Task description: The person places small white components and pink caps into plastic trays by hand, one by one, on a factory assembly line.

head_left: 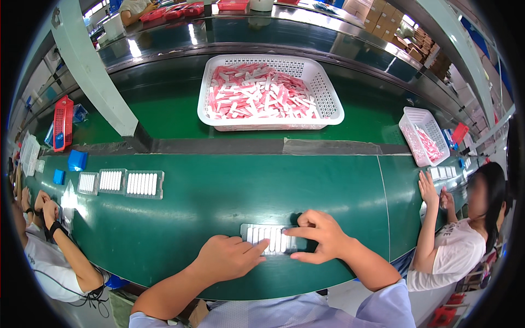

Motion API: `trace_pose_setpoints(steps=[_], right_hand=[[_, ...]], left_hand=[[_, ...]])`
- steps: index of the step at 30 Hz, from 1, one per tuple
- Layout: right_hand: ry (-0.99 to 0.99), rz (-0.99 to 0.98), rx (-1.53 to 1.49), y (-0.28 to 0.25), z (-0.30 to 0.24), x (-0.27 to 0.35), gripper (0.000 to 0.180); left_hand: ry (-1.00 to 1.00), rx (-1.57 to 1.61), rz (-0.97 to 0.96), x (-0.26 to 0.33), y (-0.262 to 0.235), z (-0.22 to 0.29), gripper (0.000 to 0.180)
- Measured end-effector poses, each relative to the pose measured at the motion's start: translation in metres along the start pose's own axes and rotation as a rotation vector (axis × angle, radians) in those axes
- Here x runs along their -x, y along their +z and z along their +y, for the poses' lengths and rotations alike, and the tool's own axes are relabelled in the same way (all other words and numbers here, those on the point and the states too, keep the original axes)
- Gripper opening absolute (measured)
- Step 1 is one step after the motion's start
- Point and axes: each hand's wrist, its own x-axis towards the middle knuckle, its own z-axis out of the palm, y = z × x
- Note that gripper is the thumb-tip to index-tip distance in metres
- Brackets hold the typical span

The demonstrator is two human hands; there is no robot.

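In front of me on the green tabletop lies a clear plastic tray [263, 229] with several white sticks side by side in it. My left hand [227, 258] is at its near left side; the index finger reaches over the sticks, while the other fingers bend and are partly hidden. My right hand [322, 236] is at the tray's right end. Its thumb and index finger are spread apart, the index tip touching the rightmost sticks and the thumb at the near right corner. Neither hand lifts the tray.
A white perforated basket [270, 124] full of pink and white pieces stands beyond the ledge [219, 146]. Filled trays [143, 183] sit at left near blue boxes [77, 159]. A metal post [95, 71] rises at left. Co-workers sit on both sides, one sleeve [459, 246] at right.
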Motion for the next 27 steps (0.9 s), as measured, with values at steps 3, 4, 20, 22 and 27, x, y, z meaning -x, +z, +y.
trace_pose_setpoints(steps=[3,4,20,22,27], right_hand=[[-0.031,0.021,0.063,-0.002,-0.005,-0.005,0.054],[-0.030,0.022,0.063,0.000,-0.007,-0.009,0.054],[-0.222,0.320,0.022,0.019,-0.011,-0.010,0.050],[-0.234,0.299,-0.042,0.021,-0.015,-0.014,0.043],[-0.264,0.220,-0.087,0.027,-0.027,-0.015,0.029]], left_hand=[[-0.015,0.044,-0.004,-0.002,-0.001,-0.004,0.040],[-0.015,0.044,-0.006,-0.003,-0.001,-0.004,0.040],[-0.657,2.228,-0.296,0.001,-0.011,-0.015,0.056],[-0.673,2.138,-0.426,-0.001,-0.009,-0.007,0.054],[-0.635,1.991,-0.643,-0.004,-0.014,0.003,0.057]])
